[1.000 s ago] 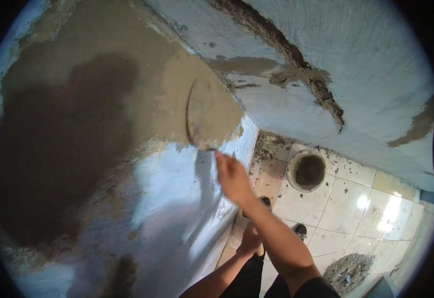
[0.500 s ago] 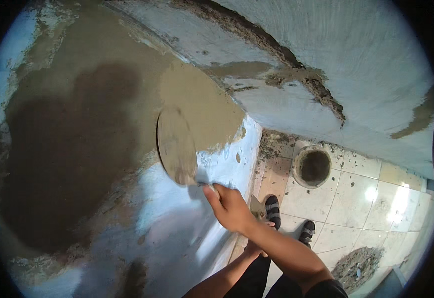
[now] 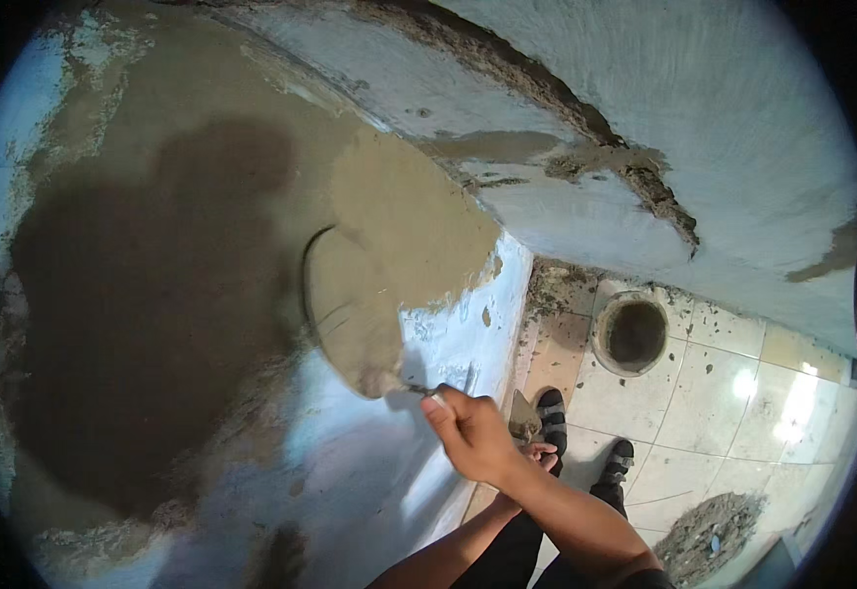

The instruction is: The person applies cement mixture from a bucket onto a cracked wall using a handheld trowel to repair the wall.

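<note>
My right hand [image 3: 469, 437] is closed round the handle of an oval plastering trowel [image 3: 352, 319]. The trowel's mortar-coloured blade lies against the wall, over the lower edge of a wet grey-brown mortar patch [image 3: 404, 211]. Lower down, my left hand [image 3: 544, 455], partly hidden behind my right forearm, is closed on a small pointed trowel [image 3: 523, 416]. That trowel's blade points up beside my shoe; its handle is mostly hidden.
A round bucket of dark mortar [image 3: 634, 334] stands on the tiled floor [image 3: 674, 398], near the wall corner. Rubble [image 3: 711, 535] is heaped lower right. The adjoining wall has a rough, broken channel [image 3: 546, 88]. My shadow [image 3: 144, 324] darkens the left part of the plaster.
The oval trowel has moved a little down and left across the wall, my right hand going down with it. More of the pointed trowel shows. The whole view has shifted slightly.
</note>
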A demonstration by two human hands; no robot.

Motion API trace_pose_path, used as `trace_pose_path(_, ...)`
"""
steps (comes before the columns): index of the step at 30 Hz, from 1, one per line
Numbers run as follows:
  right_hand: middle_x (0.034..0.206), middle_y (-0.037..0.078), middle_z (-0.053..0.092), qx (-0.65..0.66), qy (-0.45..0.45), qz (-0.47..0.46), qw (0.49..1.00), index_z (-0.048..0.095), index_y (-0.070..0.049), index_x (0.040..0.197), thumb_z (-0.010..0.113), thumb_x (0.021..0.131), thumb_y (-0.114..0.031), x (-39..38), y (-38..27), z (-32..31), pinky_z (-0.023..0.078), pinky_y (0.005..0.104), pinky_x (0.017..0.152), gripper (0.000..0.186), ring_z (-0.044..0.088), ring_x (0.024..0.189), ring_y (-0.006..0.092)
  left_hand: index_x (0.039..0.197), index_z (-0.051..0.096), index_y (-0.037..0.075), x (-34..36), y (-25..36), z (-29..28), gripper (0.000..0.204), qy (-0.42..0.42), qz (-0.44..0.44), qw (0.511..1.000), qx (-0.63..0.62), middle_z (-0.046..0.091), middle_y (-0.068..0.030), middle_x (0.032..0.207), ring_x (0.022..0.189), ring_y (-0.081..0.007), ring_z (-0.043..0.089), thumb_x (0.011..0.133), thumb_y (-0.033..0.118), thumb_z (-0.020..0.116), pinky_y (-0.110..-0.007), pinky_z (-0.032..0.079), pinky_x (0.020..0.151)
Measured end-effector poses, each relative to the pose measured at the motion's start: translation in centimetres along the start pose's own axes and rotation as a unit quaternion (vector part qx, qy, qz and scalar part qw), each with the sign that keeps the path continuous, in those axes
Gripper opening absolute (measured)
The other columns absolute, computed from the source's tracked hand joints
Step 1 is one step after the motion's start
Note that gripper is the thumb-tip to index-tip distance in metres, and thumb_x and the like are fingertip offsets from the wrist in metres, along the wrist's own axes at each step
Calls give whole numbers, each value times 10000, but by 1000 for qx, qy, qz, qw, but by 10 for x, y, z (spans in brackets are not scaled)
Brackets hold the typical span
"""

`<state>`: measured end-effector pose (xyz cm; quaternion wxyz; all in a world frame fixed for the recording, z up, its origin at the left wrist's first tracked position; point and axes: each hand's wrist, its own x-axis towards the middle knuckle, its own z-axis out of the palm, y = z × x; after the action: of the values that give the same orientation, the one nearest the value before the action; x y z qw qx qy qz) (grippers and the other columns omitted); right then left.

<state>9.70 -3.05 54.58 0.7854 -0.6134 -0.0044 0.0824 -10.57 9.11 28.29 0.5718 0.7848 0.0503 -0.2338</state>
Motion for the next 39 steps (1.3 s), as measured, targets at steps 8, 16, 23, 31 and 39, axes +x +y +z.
trace_pose_path(8, 575, 93, 371, 62, 135, 47, 988, 477, 0, 722, 519, 1083, -400, 74, 22, -47, 379, 370, 543, 540, 343, 588, 160, 1187, 637, -15, 18, 123, 13, 304, -39, -147, 988, -7, 662, -190, 1225, 1168, -306, 622, 973, 201, 634, -396, 478, 972)
trace_pose_path(16, 612, -39, 456, 14, 28, 25, 999, 506, -60, 750, 468, 1098, -447, 47, 22, -54, 375, 275, 511, 521, 404, 551, 71, 1160, 653, 5, 18, 117, 7, 255, -31, -183, 983, 12, 662, -177, 1113, 1066, -290, 635, 971, 169, 605, -406, 483, 919)
trace_pose_path(23, 583, 104, 395, 14, 73, 48, 996, 535, 6, 765, 546, 1067, -408, 51, 15, -40, 402, 376, 543, 512, 374, 569, 158, 1093, 626, -8, 20, 105, 13, 233, -67, -98, 993, -29, 646, -154, 1001, 1006, -283, 621, 953, 179, 629, -419, 479, 880)
trace_pose_path(31, 581, 140, 442, 82, 157, 111, 978, 530, -9, 766, 495, 1088, -402, 48, 69, -63, 434, 363, 569, 509, 443, 564, 145, 1141, 604, 2, 32, 111, 27, 267, -80, 3, 996, -37, 662, -144, 1111, 1053, -267, 627, 993, 224, 628, -408, 489, 910)
trace_pose_path(39, 579, 180, 439, -3, 32, 71, 997, 551, -2, 780, 535, 1071, -376, -16, 43, -28, 425, 405, 556, 474, 392, 542, 242, 1125, 634, 70, 35, 43, 37, 210, -23, -80, 992, -97, 676, -71, 1174, 1069, -134, 616, 969, 185, 712, -297, 482, 939)
